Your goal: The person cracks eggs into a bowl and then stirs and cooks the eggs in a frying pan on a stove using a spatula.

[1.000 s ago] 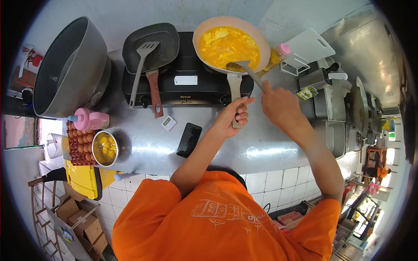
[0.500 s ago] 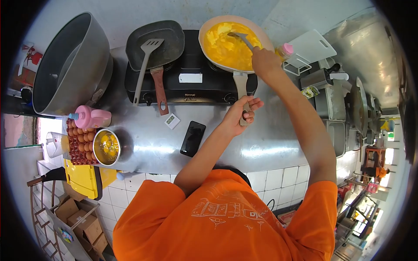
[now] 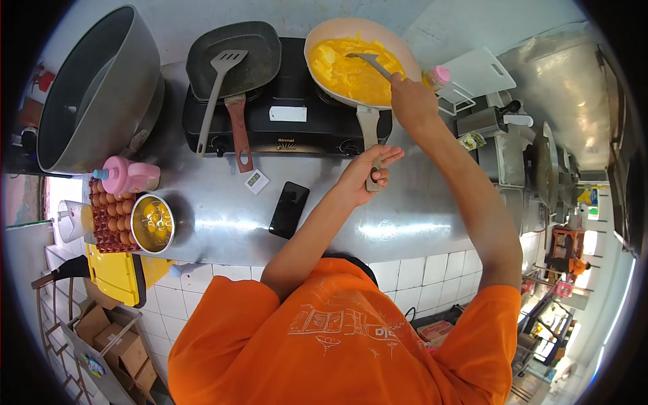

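Note:
A cream frying pan (image 3: 405, 50) holding yellow, partly set egg (image 3: 341, 71) stands on the right burner of the black stove (image 3: 283, 131). My left hand (image 3: 364, 172) is wrapped round the pan's handle near its end, some fingers stretched out. Over the pan's right edge, my right hand (image 3: 413, 101) grips a grey spatula (image 3: 371, 61), whose blade touches the egg. On the left burner sits a dark square pan (image 3: 253, 57) with a brown handle, and a slotted turner (image 3: 219, 77) lies across it.
A large grey pot (image 3: 94, 94) stands at the left. Nearer are a pink jug (image 3: 128, 175), a tray of eggs (image 3: 111, 216) and a bowl of cracked eggs (image 3: 153, 223). A phone (image 3: 289, 209) and a small timer (image 3: 256, 181) lie on the counter. Metal containers (image 3: 503, 158) stand at the right.
My right hand has moved up over the pan, taking the spatula from the pan's near edge to the upper middle of the egg. My left hand has stayed on the handle.

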`<state>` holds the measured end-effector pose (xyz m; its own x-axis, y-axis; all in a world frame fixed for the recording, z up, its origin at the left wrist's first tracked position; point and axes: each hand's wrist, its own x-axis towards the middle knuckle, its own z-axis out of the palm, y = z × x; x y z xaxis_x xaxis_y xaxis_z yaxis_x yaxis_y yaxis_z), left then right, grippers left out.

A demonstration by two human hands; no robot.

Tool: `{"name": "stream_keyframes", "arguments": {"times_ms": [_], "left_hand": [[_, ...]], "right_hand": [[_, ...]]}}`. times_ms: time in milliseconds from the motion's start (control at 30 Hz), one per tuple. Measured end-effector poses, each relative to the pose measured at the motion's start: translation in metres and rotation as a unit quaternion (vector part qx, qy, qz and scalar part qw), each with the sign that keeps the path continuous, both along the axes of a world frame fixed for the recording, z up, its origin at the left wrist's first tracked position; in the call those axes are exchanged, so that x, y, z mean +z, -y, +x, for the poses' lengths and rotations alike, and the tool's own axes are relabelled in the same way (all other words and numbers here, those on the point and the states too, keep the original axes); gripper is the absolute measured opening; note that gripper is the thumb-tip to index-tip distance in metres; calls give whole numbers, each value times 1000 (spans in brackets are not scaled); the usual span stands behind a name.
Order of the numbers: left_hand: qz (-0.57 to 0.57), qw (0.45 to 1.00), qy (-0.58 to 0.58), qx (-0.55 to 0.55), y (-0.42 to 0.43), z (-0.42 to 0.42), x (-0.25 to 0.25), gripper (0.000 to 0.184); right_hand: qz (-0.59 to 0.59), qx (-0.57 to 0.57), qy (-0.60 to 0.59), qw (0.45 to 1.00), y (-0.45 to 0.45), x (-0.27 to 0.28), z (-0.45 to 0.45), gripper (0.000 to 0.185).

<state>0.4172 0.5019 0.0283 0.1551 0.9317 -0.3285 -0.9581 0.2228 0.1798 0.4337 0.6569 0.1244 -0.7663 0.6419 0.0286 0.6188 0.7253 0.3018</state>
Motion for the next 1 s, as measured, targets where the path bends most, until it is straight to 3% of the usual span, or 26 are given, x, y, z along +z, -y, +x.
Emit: {"name": "stream_keyframes", "arguments": {"times_ms": [300,433,500,600,700,800,933,1000], "left_hand": [[17,1000,11,0,-2,1,-6,37],[24,999,21,9,0,0,-4,32],[11,999,30,18,1,1,-2,25],[-31,999,18,9,0,1,3,16],[-26,999,22,-14,-4,-1,-2,9],[-48,998,34,-8,-6,0,-6,9],[-42,999,4,-3,-6,2,-9,9],[-32,998,-47,24,-6,8,-16,3]], "right_hand": [[-4,44,22,999,31,38,44,11],[-17,60,34,997,30,87,63,12],[-77,2,28,997,38,112,67,19],[-94,57,13,994,48,106,75,20],[-156,28,37,987,69,84,59,21],[-159,14,-9,987,70,38,33,19],[-162,-18,-28,986,78,17,-15,23],[-106,-12,-32,994,81,3,-32,32]]}}
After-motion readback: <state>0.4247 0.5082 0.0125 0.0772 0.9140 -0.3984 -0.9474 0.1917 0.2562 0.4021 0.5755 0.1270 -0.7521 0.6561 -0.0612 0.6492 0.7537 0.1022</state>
